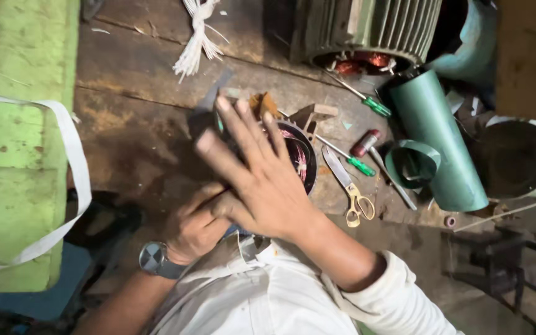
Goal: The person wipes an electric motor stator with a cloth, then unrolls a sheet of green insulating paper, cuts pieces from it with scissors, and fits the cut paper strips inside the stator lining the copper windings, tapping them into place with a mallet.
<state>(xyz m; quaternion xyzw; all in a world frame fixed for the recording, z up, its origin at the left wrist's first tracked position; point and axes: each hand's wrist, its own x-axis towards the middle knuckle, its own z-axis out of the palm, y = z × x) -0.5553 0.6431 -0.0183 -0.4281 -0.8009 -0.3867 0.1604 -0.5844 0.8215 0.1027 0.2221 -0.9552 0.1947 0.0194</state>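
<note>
Right hand [262,180]: flat, fingers [243,130] spread wide and blurred, hovering over a round dark stator [302,162] whose pink-red wire windings show at its inner rim; nothing gripped. Left hand [196,226]: curled below the right one, a round-faced wristwatch [154,257] on its wrist; whether its fingers hold anything cannot be told, the right hand covers them. The stator sits mid-surface, mostly hidden under the right hand. Surface [138,124]: worn, stained dark wood planks. Just right of the stator: scissors [352,192] with steel blades and pale yellow loops, lying flat; two green-handled screwdrivers [353,161] [367,100]; a red-handled tool [366,142]. Further right: a smooth green sheet roll [438,136], cylindrical, lying tilted, a smaller curl of the same sheet beside it. Top: a ribbed grey motor casing [373,28] with copper windings visible. Top centre: a bundle of white strips [198,37]. Left: a green-painted block [23,155] with a white strap [75,161] looped over it.
</note>
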